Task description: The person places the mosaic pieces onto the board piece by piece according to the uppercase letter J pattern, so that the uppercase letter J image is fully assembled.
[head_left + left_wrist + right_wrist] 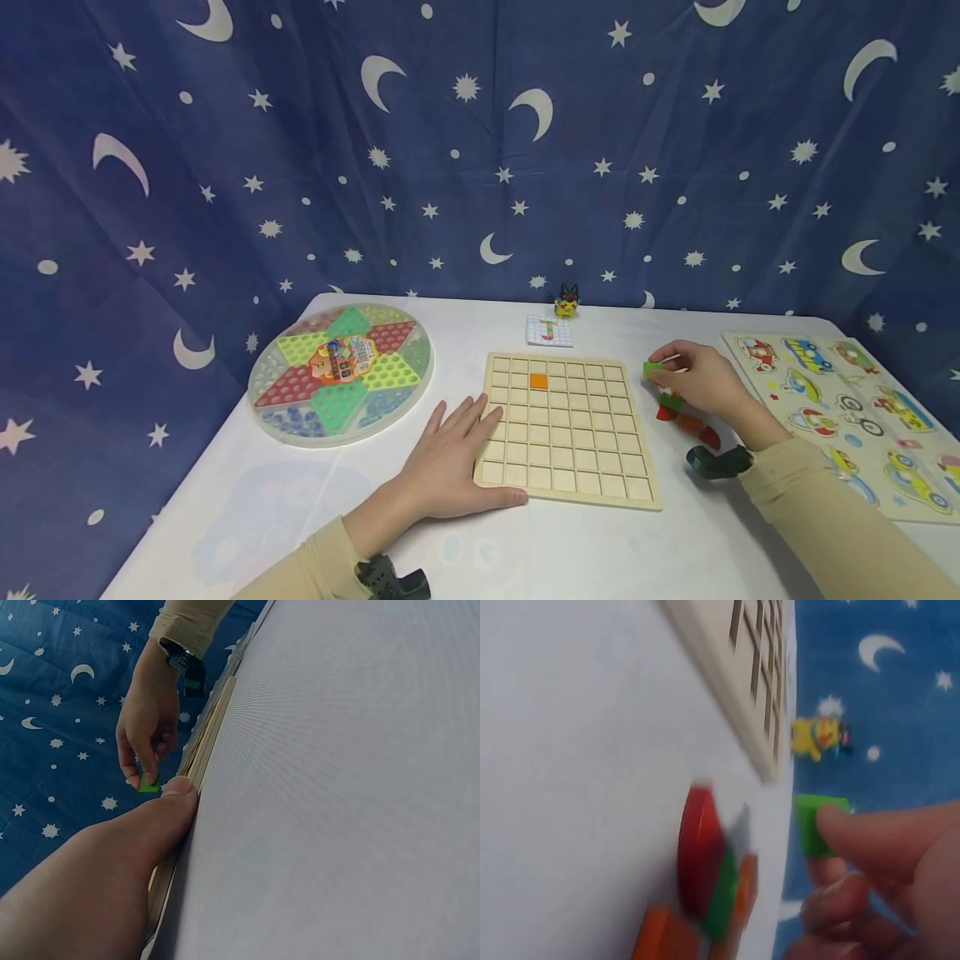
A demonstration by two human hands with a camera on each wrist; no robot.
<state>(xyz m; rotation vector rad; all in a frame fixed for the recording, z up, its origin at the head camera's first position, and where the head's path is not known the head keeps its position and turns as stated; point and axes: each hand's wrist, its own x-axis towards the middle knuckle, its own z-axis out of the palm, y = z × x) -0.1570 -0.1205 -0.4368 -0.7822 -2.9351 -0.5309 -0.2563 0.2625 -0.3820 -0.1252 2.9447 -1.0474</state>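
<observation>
A wooden grid board [566, 433] lies on the white table, with one orange square tile [538, 381] in a cell near its far side. My left hand [453, 471] rests with spread fingers over the board's left edge, thumb along the near edge. Right of the board, my right hand [705, 383] pinches a green block [807, 825] between thumb and finger, raised above the table in the right wrist view. Below that hand lie loose pieces: a red one [697, 855], another green one [671, 402], an orange one [690, 423] and a dark red one [710, 437].
Behind the board lie a small pattern card [549, 331] and a yellow toy figure [567, 302]. A round Chinese checkers set [341, 375] sits at left, a wooden picture puzzle [847, 400] at right. A blue star-and-moon curtain [450, 125] hangs behind the table.
</observation>
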